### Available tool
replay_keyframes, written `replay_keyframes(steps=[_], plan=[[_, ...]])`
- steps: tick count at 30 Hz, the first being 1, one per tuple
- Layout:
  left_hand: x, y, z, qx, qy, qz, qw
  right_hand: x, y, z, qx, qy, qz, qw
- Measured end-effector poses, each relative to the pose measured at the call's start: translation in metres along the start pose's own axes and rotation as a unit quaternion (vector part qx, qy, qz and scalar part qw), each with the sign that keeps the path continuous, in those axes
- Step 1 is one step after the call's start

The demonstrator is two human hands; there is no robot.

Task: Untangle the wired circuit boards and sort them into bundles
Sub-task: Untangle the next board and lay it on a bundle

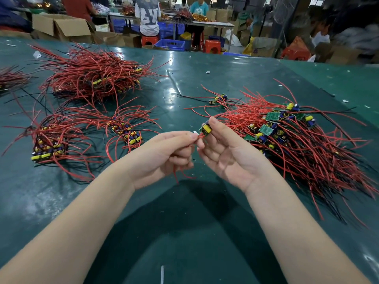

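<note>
My right hand (pixel 227 152) pinches a small circuit board (pixel 205 128) with a yellow part, held above the green table (pixel 184 212). My left hand (pixel 164 154) pinches that board's red wires (pixel 200 136), which hang down below my fist. A tangled heap of boards and red and black wires (pixel 297 140) lies to the right. Sorted bundles lie on the left: one near the front left (pixel 49 144), one beside it (pixel 127 132), and a large pile (pixel 96 76) farther back.
A pair of loose boards with wires (pixel 219 99) lies past my hands. Another wire pile (pixel 10 78) sits at the far left edge. Beyond the table, people work at benches among cardboard boxes (pixel 67 25), blue crates (pixel 170 45) and red stools (pixel 212 46).
</note>
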State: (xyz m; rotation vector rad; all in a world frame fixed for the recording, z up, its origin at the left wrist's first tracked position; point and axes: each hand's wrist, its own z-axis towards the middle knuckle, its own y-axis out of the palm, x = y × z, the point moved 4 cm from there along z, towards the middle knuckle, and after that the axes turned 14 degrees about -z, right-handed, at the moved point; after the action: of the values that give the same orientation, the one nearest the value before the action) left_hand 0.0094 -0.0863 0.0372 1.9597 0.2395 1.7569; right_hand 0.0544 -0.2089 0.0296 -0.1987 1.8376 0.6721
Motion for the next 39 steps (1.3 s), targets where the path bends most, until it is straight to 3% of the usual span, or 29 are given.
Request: replay_keyframes(steps=[5,8,17,23,26,29,31,35,39], plan=[[0.003,0.000,0.001,0.032,0.055,0.077,0.995,0.002,0.002,0.001,-0.005,0.019,0.010,1.000],[0.002,0.001,0.002,0.013,0.067,0.107,0.992,0.000,0.000,0.002,0.005,-0.002,0.026,1.000],[-0.003,0.000,0.002,-0.001,0.027,0.031,0.999,-0.005,-0.001,-0.001,0.016,-0.025,0.008,1.000],[-0.007,0.003,0.002,0.002,0.022,0.067,0.998,-0.006,0.004,-0.004,-0.016,-0.013,0.013,1.000],[-0.006,0.003,0.001,0.035,0.036,0.099,0.994,-0.012,0.001,-0.005,0.008,-0.044,-0.028,0.999],[-0.002,-0.005,0.003,0.118,0.075,0.069,0.988,-0.016,-0.005,-0.005,0.050,-0.082,-0.105,0.990],[0.001,-0.008,0.004,0.144,0.088,0.051,0.984,-0.017,-0.003,-0.006,0.036,-0.103,-0.150,0.983],[0.000,-0.007,0.002,0.115,0.073,0.063,0.989,-0.013,0.007,-0.011,-0.015,-0.123,-0.271,0.954],[0.000,-0.013,0.000,0.114,0.049,0.035,0.992,-0.015,0.003,-0.010,0.057,-0.152,-0.356,0.920]])
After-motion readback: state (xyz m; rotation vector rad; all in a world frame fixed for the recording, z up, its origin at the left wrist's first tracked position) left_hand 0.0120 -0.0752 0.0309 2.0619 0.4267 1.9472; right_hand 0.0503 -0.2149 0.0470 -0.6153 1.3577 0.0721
